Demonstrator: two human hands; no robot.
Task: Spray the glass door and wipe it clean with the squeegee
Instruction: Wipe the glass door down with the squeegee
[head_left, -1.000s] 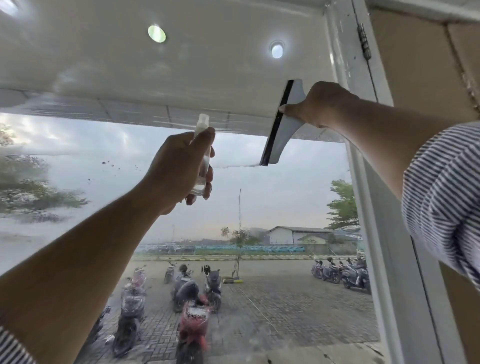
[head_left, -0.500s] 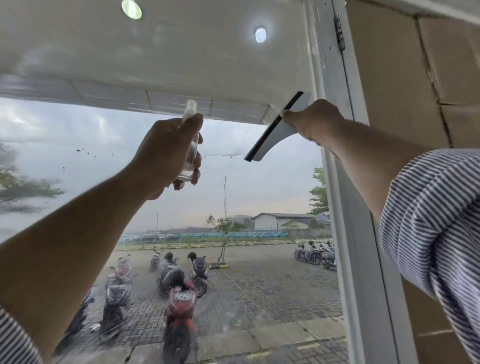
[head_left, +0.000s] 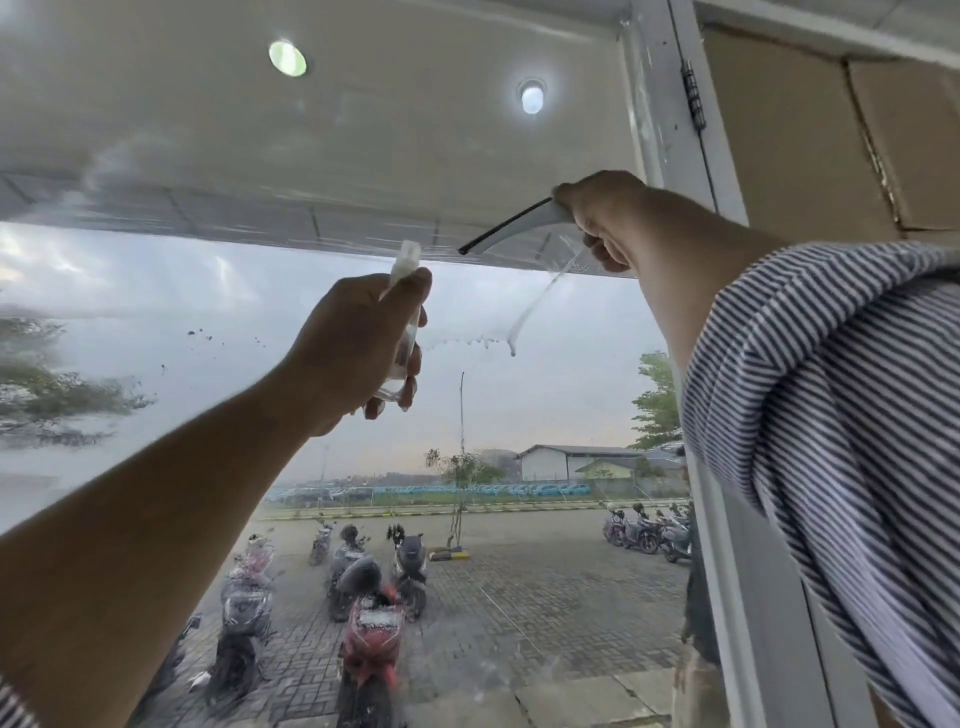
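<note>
Glass door (head_left: 571, 405) fills the view, wet and streaked. The right hand (head_left: 602, 218) clamps its fingers on the squeegee (head_left: 511, 234) high beside the door frame (head_left: 652, 104), blade slanted, likely to drag water off. The left hand (head_left: 358, 353) wraps its fingers around the spray bottle (head_left: 404, 267), held clear.

An overhead canopy (head_left: 363, 145) carries two round recessed lights: one greenish (head_left: 287, 58), one white (head_left: 532, 96). Brown wall panels (head_left: 789, 145) occupy the upper right. Outside, a brick-paved lot (head_left: 519, 613) holds a red scooter (head_left: 371, 639) nearest the camera, with several darker motorcycles (head_left: 353, 571) just beyond it. A second row of motorcycles (head_left: 644, 530) stands at the right. A thin young tree (head_left: 462, 473) stands mid-lot. A low grey-roofed building (head_left: 566, 460) lies beyond, beneath an overcast sky (head_left: 545, 374).
</note>
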